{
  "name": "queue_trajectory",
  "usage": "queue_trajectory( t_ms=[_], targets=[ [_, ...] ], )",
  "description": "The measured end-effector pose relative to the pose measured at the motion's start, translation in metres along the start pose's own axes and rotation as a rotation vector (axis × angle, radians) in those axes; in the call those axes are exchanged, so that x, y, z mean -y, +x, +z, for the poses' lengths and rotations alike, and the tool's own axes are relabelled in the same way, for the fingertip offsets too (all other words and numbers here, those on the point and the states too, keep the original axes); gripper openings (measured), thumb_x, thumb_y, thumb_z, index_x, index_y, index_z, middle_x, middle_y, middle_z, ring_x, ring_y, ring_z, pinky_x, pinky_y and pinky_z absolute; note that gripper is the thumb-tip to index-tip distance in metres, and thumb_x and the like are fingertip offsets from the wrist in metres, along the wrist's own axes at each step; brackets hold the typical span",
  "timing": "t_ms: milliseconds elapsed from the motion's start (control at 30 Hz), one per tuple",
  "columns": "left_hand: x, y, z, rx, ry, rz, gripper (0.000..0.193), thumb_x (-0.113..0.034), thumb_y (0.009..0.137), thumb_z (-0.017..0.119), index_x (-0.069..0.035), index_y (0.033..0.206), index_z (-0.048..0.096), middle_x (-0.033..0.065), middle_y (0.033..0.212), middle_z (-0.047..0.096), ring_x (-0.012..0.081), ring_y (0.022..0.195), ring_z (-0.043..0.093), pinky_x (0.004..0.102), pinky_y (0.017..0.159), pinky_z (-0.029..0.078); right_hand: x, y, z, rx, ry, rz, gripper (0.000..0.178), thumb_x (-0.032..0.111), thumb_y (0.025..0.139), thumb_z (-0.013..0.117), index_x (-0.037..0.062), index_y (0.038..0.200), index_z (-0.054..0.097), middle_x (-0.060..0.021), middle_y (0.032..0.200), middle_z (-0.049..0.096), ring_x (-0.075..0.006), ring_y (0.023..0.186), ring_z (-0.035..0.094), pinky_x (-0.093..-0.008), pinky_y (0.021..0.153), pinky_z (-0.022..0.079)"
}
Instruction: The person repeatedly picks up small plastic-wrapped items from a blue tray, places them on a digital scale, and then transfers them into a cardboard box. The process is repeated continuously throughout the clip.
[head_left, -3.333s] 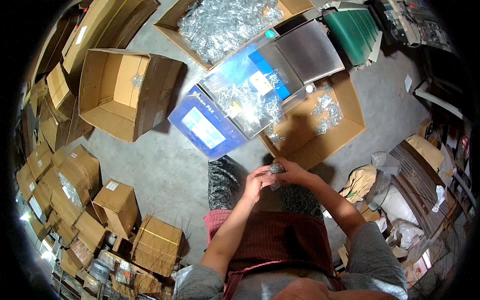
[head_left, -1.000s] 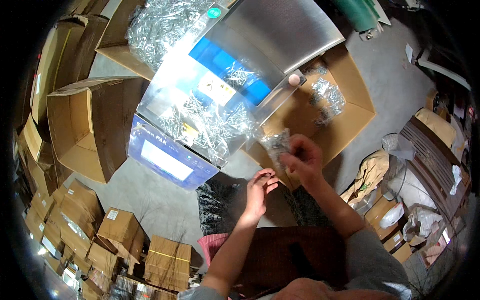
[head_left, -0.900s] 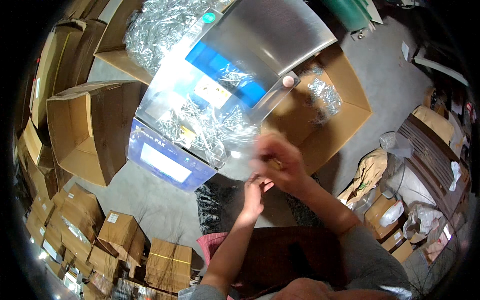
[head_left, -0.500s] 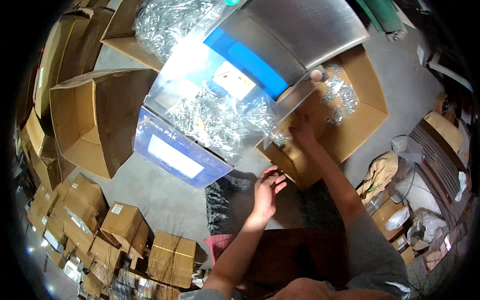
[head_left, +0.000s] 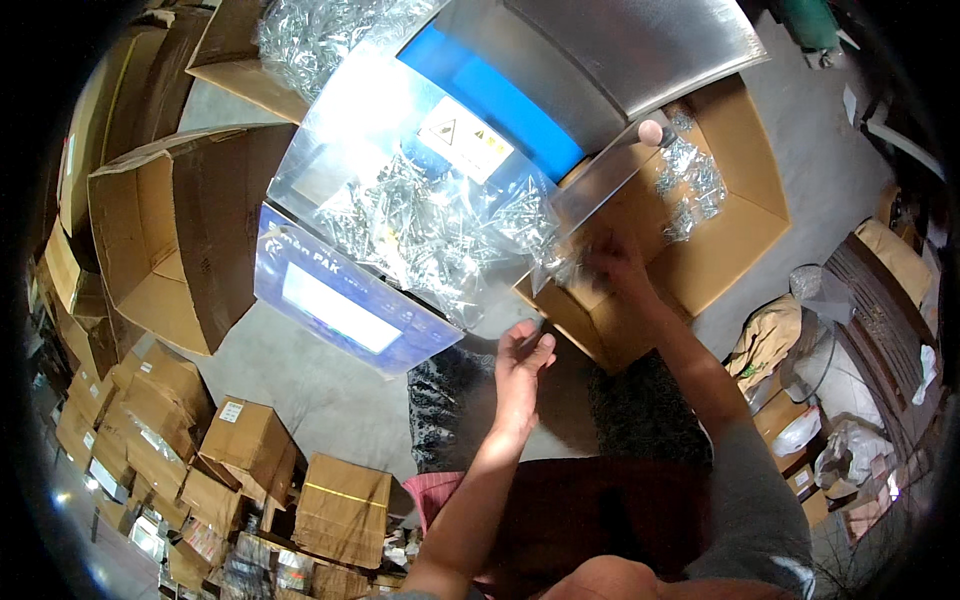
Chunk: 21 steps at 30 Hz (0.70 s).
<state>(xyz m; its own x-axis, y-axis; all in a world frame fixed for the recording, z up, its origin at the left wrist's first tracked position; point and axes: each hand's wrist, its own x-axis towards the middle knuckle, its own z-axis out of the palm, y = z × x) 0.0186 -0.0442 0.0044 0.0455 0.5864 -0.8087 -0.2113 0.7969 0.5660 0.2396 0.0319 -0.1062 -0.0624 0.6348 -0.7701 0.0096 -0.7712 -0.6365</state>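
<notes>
My right hand (head_left: pixel 622 268) reaches into an open cardboard box (head_left: pixel 752 190), its shaded fingers beside the clear plastic bag of screws (head_left: pixel 556 262) at the tray's right end. Whether they grip it I cannot tell. My left hand (head_left: pixel 518 372) is raised below the machine's near edge, fingers bent and thumb apart, with nothing seen between them. A machine's clear-sided tray (head_left: pixel 325 165) holds a heap of bagged silver screws (head_left: pixel 415 225). More small bags of hardware (head_left: pixel 692 190) lie in the box's far right part.
The machine's blue front panel with a lit screen (head_left: pixel 340 312) stands left of my hands. Its metal hopper (head_left: pixel 660 50) rises beyond. An open carton (head_left: pixel 180 240) is at left, a carton of clear bags (head_left: pixel 330 50) behind it. Stacked boxes (head_left: pixel 245 440) fill the lower left.
My left hand has risen slightly, its fingers curling more. My right hand has shifted slightly right and nearer to me, still beside the bag. The view has moved a little.
</notes>
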Motion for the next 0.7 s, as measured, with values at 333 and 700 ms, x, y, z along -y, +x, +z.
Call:
queue_trajectory(
  t_ms=[333,700],
  targets=[
    [-0.056,-0.010,0.030,0.004,-0.276,-0.284,0.041,0.006,0.085,0.058,-0.009,0.122,0.050,0.0051,0.099,0.061,0.0134,0.073,0.061,0.0252,0.055,0.053,-0.023,0.019,0.028,0.093,-1.531,-0.433,0.058,0.016,0.087,0.059,0.0259,0.141,0.042,-0.0125,0.151,0.029,-0.0348,0.124,0.046,-0.0488,0.095,0.047],
    [-0.068,-0.010,0.020,-0.011,-0.408,-0.258,0.045,0.013,0.079,0.053,-0.009,0.118,0.053,0.0068,0.095,0.057,0.0169,0.077,0.060,0.0263,0.062,0.051,-0.100,-0.007,-0.014,0.036,-0.974,-0.320,0.042,0.008,0.067,0.073,0.0111,0.109,0.067,-0.0106,0.099,0.062,-0.0294,0.098,0.062,-0.0382,0.086,0.049]
  ],
)
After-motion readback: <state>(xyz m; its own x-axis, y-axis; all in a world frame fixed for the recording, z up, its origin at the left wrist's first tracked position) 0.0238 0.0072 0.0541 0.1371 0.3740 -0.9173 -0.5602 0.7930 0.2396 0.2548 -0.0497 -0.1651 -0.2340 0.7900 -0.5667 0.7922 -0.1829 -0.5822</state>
